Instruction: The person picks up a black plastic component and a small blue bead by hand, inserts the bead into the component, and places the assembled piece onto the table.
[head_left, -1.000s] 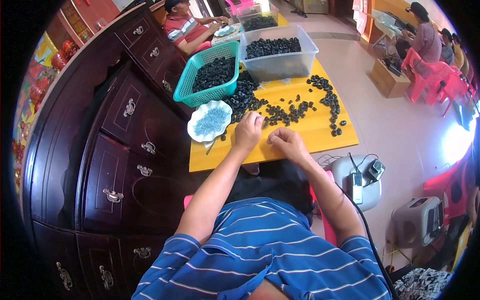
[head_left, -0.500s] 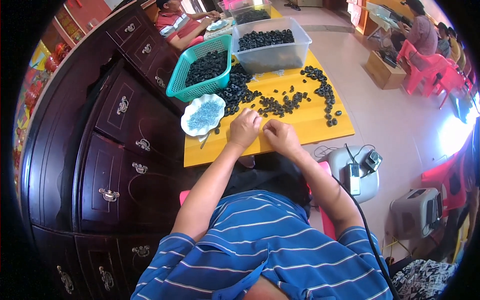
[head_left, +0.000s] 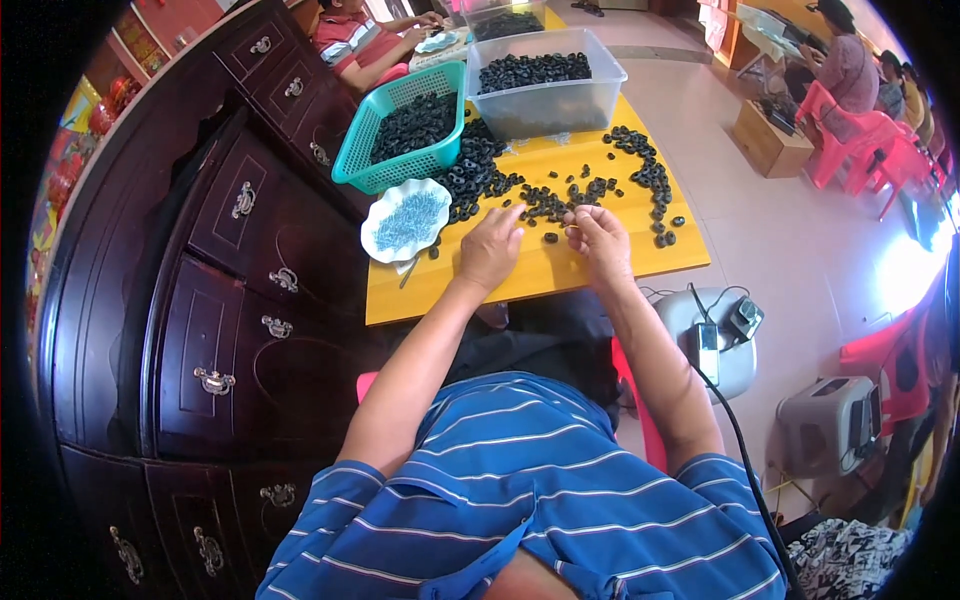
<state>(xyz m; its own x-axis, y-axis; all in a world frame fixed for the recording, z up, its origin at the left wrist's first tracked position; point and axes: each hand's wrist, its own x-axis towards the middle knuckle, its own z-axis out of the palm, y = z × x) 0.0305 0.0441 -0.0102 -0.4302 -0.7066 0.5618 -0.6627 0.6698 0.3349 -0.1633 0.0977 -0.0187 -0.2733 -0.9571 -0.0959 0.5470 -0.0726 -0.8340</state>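
Hands are working close together at the near middle of a yellow desk [head_left: 620, 268], where small black rings [head_left: 556, 202] are lying scattered just beyond the fingertips. The left hand [head_left: 491, 247] is resting palm down with its fingers curled toward the rings; whether it is pinching one cannot be told. The right hand [head_left: 598, 238] is hovering just beside it, fingers bent inward as if nipping something small, though the piece itself is too tiny to make out. To the left of the left hand a white scalloped dish [head_left: 405, 220] is holding pale blue bits. Farther beyond the hands a teal basket [head_left: 405, 128] and a clear plastic bin [head_left: 545, 85] are sitting full of black rings.
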